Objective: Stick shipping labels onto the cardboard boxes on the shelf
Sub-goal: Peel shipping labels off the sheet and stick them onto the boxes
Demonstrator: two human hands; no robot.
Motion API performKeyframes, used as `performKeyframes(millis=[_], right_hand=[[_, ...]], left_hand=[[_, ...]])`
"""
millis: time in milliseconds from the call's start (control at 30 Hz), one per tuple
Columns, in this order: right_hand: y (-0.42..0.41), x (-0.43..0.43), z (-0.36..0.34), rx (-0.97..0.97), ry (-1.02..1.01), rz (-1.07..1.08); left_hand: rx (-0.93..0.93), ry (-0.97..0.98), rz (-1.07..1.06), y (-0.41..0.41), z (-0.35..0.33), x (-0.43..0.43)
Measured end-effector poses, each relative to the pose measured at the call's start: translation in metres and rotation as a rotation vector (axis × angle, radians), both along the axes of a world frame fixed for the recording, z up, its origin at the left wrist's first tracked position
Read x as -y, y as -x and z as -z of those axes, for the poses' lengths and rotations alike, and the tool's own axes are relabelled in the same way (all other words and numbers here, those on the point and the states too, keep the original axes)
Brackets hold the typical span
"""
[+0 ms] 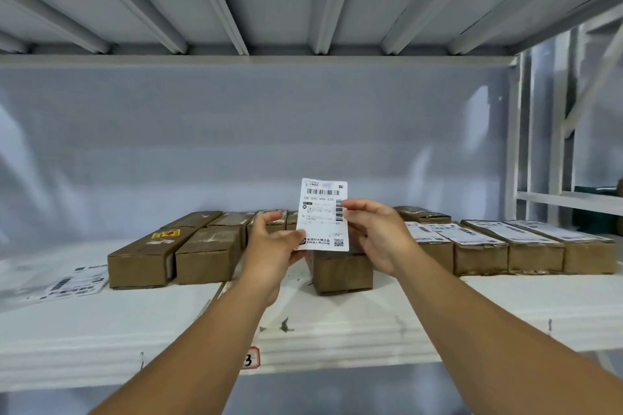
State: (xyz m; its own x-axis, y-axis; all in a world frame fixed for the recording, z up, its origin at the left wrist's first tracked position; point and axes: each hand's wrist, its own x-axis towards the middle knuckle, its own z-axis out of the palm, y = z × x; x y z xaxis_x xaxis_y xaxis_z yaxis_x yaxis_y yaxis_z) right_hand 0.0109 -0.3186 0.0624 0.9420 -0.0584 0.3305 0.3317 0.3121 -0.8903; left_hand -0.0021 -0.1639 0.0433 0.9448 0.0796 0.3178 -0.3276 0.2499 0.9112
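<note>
**A:** Where is the label?

**B:** The white rectangular paper shipping label (323, 212) is held upright above the shelf, print facing the camera. It is between both hands. The left hand (273, 242) pinches its lower left corner, thumb on the front. The right hand (374, 232) pinches its right edge, fingers curled behind.

**A:** What lies under it?

**B:** A plain brown cardboard box (342, 271), long and narrow, sits on the white shelf (337, 323) just below and behind the label. The hands and the label hide its top.

**A:** And around it?

**B:** To the left are unlabelled brown boxes (205, 254), 1 of them a box with a yellow and red sticker (141, 263). To the right is a row of brown boxes topped with white labels (536, 246). Loose printed label sheets (67, 283) lie flat at the far left. A red-edged tag marked 3 (250, 358) sits on the shelf's front edge. The cardboard looks matt and creased.
</note>
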Motion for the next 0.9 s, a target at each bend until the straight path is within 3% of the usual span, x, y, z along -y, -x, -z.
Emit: performKeyframes(millis=[133, 267, 467, 667, 900], right_hand=[[-0.009, -0.003, -0.006, 0.054, 0.234, 0.123], [-0.02, 0.005, -0.008, 0.12, 0.343, 0.184], [-0.034, 0.01, 0.015, 0.14, 0.26, 0.164], [-0.041, 0.014, 0.023, 0.085, 0.139, 0.082], [-0.04, 0.013, 0.029, 0.05, 0.229, 0.14]], left_hand=[[0.004, 0.047, -0.038, -0.021, 0.002, 0.007], [0.089, 0.033, -0.033, -0.029, 0.006, 0.016], [0.237, -0.156, -0.11, -0.03, 0.014, 0.019], [0.268, -0.255, -0.152, -0.027, 0.018, 0.018], [0.327, -0.328, -0.197, -0.024, 0.019, 0.018]])
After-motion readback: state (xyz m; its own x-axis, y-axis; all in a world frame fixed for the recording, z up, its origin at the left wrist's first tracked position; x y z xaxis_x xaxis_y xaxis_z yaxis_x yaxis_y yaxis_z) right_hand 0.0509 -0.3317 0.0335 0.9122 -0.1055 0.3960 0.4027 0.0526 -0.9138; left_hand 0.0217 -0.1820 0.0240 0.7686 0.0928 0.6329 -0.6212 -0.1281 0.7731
